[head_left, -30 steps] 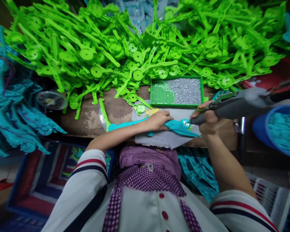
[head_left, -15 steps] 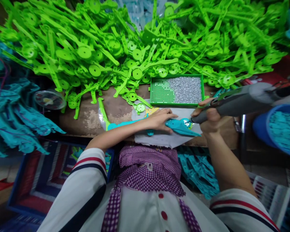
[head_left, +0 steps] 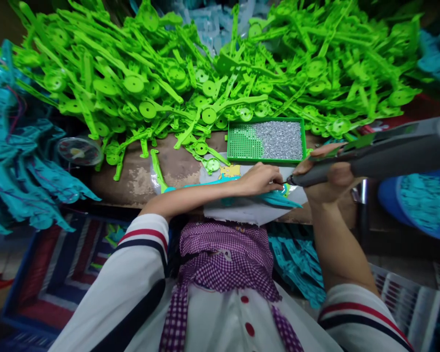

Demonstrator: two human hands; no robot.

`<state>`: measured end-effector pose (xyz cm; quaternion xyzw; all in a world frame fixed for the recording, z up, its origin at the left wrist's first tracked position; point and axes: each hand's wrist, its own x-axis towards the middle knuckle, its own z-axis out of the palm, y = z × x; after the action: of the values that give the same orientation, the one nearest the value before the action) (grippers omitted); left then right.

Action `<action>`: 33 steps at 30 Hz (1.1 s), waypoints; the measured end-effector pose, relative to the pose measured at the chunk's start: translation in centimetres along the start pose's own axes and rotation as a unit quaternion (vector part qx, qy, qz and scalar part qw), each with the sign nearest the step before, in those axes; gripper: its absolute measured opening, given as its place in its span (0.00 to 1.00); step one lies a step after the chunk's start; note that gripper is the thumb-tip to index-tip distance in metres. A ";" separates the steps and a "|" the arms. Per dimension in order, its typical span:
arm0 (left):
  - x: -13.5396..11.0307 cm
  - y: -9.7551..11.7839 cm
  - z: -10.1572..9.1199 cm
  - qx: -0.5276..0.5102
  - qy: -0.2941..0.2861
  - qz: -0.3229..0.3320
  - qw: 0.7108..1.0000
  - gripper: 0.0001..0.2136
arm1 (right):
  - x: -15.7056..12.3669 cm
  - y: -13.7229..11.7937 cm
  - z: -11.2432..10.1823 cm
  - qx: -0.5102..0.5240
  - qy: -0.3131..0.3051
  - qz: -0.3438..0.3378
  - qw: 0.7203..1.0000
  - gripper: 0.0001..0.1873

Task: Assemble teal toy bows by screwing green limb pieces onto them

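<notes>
My right hand [head_left: 324, 171] is wrapped round a grey electric screwdriver [head_left: 385, 159], which points left with its thin bit at my left fingertips. My left hand [head_left: 262, 180] lies over a long turquoise plastic part [head_left: 278, 199], with thumb and fingers pinched together beside the bit. Whatever is in that pinch is too small to make out. The turquoise part rests on a pale sheet [head_left: 238, 212] at the table's front edge; my left hand and forearm hide much of it. A bright green piece [head_left: 157, 171] shows at its left end.
Just behind my hands stands a green tray [head_left: 230, 142] of small silver screws [head_left: 282, 139]. A large heap of green plastic parts [head_left: 176, 73] covers the back. Turquoise parts [head_left: 33, 176] hang at left. A blue bucket [head_left: 390, 200] of turquoise pieces stands at right.
My left hand has slid right along the turquoise part, and its fingers have closed at the screwdriver's bit. My right hand has shifted slightly right with the screwdriver.
</notes>
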<state>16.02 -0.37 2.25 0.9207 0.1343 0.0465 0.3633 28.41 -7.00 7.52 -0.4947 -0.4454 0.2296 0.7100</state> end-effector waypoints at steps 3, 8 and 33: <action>0.0 -1.1 -1.2 0.040 0.009 -0.021 0.999 0.11 | 1.0 -0.2 0.5 0.015 0.018 -0.017 1.000 0.28; -4.3 -2.8 -4.5 0.140 0.164 -0.166 0.962 0.19 | 4.6 3.1 2.5 0.048 0.112 -0.077 0.990 0.22; -9.4 -4.0 0.1 0.026 0.063 -0.173 0.983 0.23 | 8.0 12.1 7.9 0.017 0.036 -0.019 0.999 0.24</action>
<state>6.13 -0.32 -0.48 0.8878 0.3154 0.0377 0.3330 26.95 7.97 0.65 -0.4815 -0.4250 0.2058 0.7383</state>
